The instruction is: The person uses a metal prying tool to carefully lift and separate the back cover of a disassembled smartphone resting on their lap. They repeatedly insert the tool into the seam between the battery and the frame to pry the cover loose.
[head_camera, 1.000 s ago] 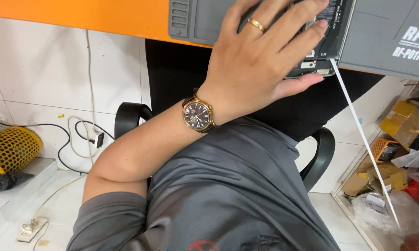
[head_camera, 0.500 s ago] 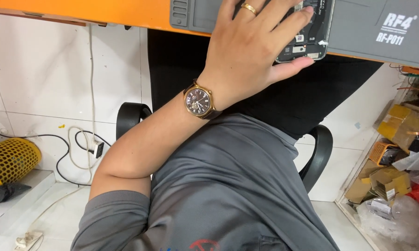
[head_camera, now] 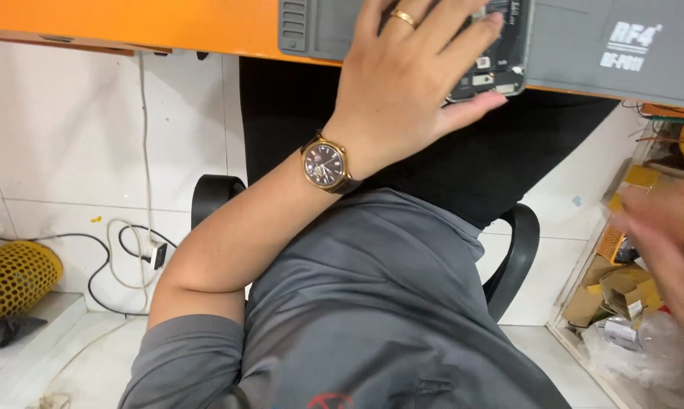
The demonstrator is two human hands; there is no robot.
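- Two hands are in view, but only one is seen sharply; little finished work can be read from the picture, since the opened smartphone point(head_camera: 493, 57) is shown with its inner parts exposed and nothing in place over them.
- At the far left, a yellow perforated cylinder point(head_camera: 12, 276) is seen low down on a white ledge, with white and black cables point(head_camera: 126, 250) trailing along the tiled wall point(head_camera: 69, 129) beside it.
- Above, the orange tabletop point(head_camera: 129, 19) is seen along the top edge, and a grey work mat point(head_camera: 622, 45) is laid on it.
- In the middle, the left hand point(head_camera: 406, 91) is laid flat with fingers spread, pressed on the smartphone, which rests on the mat at the tabletop's near edge; nothing is clenched. A gold ring and a gold wristwatch point(head_camera: 325, 163) are worn.
- Below, a grey shirt and a black chair's armrests point(head_camera: 520, 257) are seen.
- At the right, the right hand point(head_camera: 664, 250) is blurred; whether anything is held cannot be told. It is seen in front of a shelf of small yellow boxes point(head_camera: 622, 284) and plastic bags.
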